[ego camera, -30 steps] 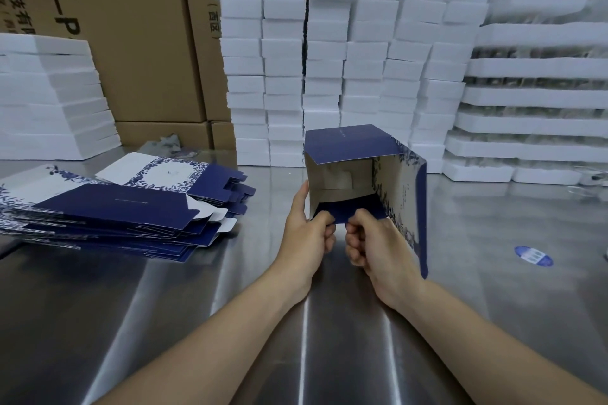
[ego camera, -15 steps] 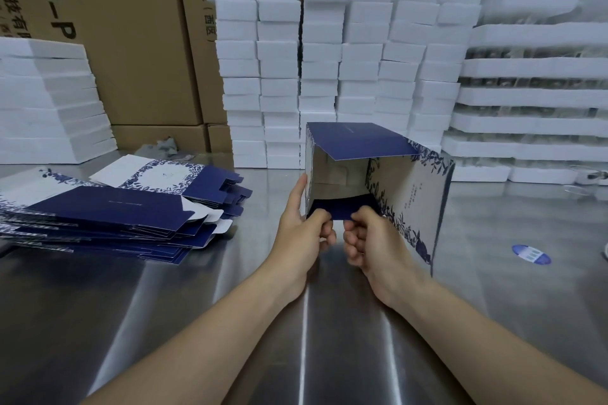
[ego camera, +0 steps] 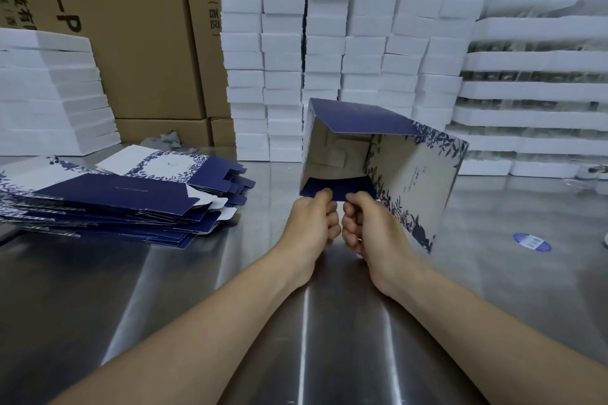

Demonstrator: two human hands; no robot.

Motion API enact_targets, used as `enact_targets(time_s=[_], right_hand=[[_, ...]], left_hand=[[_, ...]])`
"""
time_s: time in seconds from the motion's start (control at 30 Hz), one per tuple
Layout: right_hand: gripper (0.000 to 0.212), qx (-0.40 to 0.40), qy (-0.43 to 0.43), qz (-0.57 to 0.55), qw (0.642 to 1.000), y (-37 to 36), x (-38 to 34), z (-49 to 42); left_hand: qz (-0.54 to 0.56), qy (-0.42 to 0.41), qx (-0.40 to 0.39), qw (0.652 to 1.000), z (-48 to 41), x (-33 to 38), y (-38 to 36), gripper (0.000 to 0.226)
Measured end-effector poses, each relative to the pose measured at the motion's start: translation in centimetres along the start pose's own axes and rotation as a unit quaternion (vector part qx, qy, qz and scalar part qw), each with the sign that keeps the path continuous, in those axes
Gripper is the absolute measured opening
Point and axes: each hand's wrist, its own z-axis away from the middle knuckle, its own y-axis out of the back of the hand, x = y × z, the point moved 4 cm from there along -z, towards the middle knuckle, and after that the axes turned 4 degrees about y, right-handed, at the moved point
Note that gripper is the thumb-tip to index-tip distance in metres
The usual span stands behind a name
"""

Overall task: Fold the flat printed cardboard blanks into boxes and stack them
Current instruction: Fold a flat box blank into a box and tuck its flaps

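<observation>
Box: half-formed printed carton (ego camera: 378,171), centre of frame, held above the steel table (ego camera: 164,289), open end toward camera.
Left hand (ego camera: 312,223): fingers curled, pinching the navy bottom flap (ego camera: 335,189).
Right hand (ego camera: 368,227): curled, pinching the same flap beside it.
Blanks: flat stack (ego camera: 108,197), left of frame.
Handling: light, thin card; likely creases easily, so grip near fold lines, not mid-panel.

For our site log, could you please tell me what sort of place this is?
Probably a packaging workshop: stacked white foam blocks, brown corrugated cartons, and a pile of flat blue printed cardboard blanks.
</observation>
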Motion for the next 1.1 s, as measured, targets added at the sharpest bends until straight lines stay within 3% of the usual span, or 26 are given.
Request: enact_targets(time_s=[0.17,0.53,0.67,0.9,1.1], right_hand=[[0.033,0.058,0.011,-0.075,0.995,-0.2,0.3,0.1],[0.030,0.151,0.026,-0.023,0.988,1.3,0.4,-0.1],[0.027,0.140,0.005,-0.028,0.990,1.6,0.5,-0.7],[0.037,0.185,0.053,0.029,0.981,2.4,0.2,-0.8],[0.033,0.168,0.075,0.030,0.983,2.0,0.0,-0.7]], left_hand=[[0.031,0.036,0.014,0.999,0.1,-0.3,0.1,0.045],[0.079,0.067,0.034,0.994,-0.2,-0.4,0.6,0.041],[0.057,0.055,0.052,0.996,-0.3,-0.5,0.8,0.032],[0.040,0.052,0.091,0.994,-0.2,-0.3,1.2,0.027],[0.085,0.073,0.048,0.993,-0.2,-0.2,1.1,0.031]])
